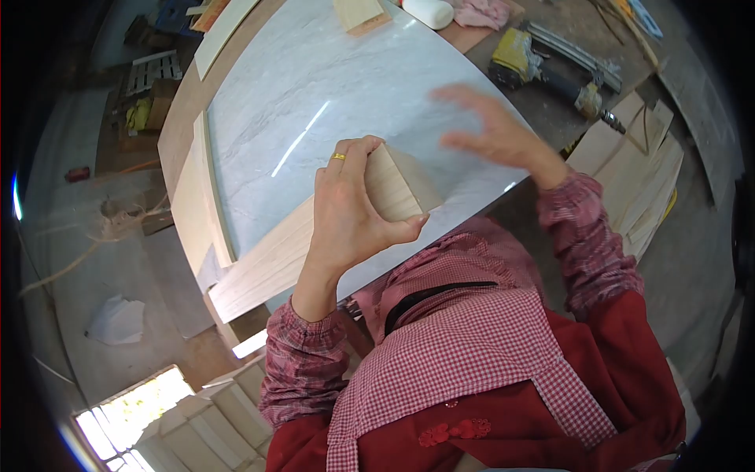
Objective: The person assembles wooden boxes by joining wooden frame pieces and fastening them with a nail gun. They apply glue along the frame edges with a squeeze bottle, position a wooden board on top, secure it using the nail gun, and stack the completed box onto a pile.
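Note:
My left hand (pixel 346 204), with a yellow ring on one finger, grips the near end of a long pale wooden piece (pixel 267 256). Its fingers wrap over the top edge and the thumb presses on the lower corner. The piece stretches toward the lower left across the glossy grey marble-like slab (pixel 267 86). To the right, my right hand (pixel 495 130) is raised over the slab with fingers apart and nothing in it, slightly blurred by motion.
A thin wooden strip (pixel 211 189) lies along the slab's left edge. Beyond the slab are a small wood block (pixel 358 12), a white bottle (pixel 429 12) and a pink cloth (pixel 481 12). A power tool (pixel 558 82) lies at the upper right, near stacked wooden sheets (pixel 637 165).

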`<state>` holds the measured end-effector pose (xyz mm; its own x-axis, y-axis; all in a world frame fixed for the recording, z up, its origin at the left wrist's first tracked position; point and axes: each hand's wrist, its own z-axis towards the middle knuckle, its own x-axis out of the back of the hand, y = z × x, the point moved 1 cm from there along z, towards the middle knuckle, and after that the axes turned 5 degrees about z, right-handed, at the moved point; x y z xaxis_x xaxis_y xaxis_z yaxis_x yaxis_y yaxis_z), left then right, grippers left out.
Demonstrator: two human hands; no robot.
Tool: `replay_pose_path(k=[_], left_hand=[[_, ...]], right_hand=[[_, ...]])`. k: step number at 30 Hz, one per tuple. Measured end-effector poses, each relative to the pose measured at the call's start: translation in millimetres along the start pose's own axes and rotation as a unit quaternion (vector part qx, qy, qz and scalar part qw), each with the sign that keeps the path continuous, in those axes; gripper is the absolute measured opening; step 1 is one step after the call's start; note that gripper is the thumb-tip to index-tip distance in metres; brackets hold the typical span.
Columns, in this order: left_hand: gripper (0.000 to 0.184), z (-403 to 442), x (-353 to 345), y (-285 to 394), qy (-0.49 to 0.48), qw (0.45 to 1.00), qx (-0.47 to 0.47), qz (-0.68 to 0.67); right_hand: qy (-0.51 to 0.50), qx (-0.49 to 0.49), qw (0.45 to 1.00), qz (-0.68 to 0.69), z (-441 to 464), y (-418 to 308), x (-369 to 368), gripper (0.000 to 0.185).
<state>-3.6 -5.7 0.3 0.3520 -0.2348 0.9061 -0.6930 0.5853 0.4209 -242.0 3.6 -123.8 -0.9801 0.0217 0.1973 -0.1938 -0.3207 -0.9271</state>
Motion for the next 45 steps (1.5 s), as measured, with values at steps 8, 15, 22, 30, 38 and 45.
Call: replay_pose_path(k=[8, 15, 22, 30, 38, 45], left_hand=[[0.084, -4.6, -3.4, -5.6, 0.040, 0.999, 0.000, 0.025], [0.086, -19.9, -7.6, -15.4, 0.105, 0.991, -0.015, 0.082], [0.094, -30.0, -13.1, -20.4, 0.137, 0.986, -0.016, 0.098], [0.097, -30.7, -15.0, -22.8, 0.144, 0.982, -0.024, 0.117], [0.087, -33.3, -10.7, -18.8, 0.121, 0.984, -0.007, 0.128], [0.085, -35.8, -9.8, -19.3, 0.130, 0.984, -0.011, 0.123]], right_hand=[[0.050, -0.175, 0.853, -0.489, -9.6, 39.8, 123.7, 0.070], [-0.052, -0.218, 0.824, -0.521, 9.8, 49.5, 136.6, 0.069], [-0.089, -0.331, 0.830, -0.439, 42.5, -60.4, 117.7, 0.048], [-0.126, -0.060, 0.924, -0.355, 45.2, -184.8, 60.9, 0.054], [-0.176, -0.058, 0.910, -0.372, 62.3, -214.8, 26.2, 0.064], [-0.193, -0.067, 0.904, -0.375, 69.3, -222.0, 13.1, 0.066]])
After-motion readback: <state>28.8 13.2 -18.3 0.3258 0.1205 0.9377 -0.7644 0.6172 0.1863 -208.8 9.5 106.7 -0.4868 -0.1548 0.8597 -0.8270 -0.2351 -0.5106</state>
